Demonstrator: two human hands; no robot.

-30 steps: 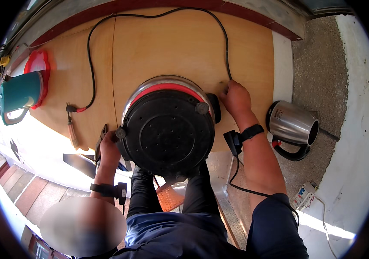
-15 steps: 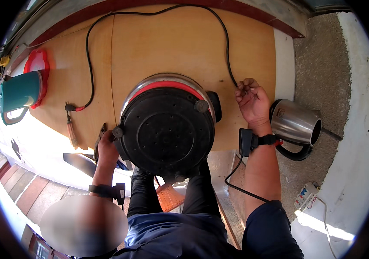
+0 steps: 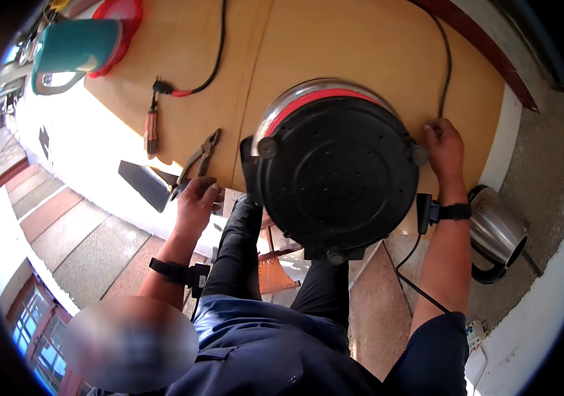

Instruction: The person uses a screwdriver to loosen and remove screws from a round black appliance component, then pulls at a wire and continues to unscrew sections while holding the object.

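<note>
A round cooker [image 3: 338,175] lies tipped on the wooden tabletop [image 3: 334,46] with its black underside facing me, a steel and red rim behind it. My left hand [image 3: 196,201] is at the table's near edge, left of the cooker, with its fingers closed over the handle ends of a pair of pliers [image 3: 201,158]. My right hand [image 3: 443,145] rests against the cooker's right side, its fingertips pinched on the black cord [image 3: 445,63] that runs away across the table. Both wrists wear black bands.
A screwdriver with a reddish handle [image 3: 152,132] lies left of the pliers, by a red-and-black lead. A teal jug [image 3: 74,49] and a red round thing [image 3: 120,13] stand far left. A steel kettle [image 3: 496,231] sits on the floor at right, a white power strip [image 3: 473,333] below it.
My right hand came back from near the kettle to the cooker's right side, still on the cord. My left hand shifted from the cooker's left edge onto the pliers.
</note>
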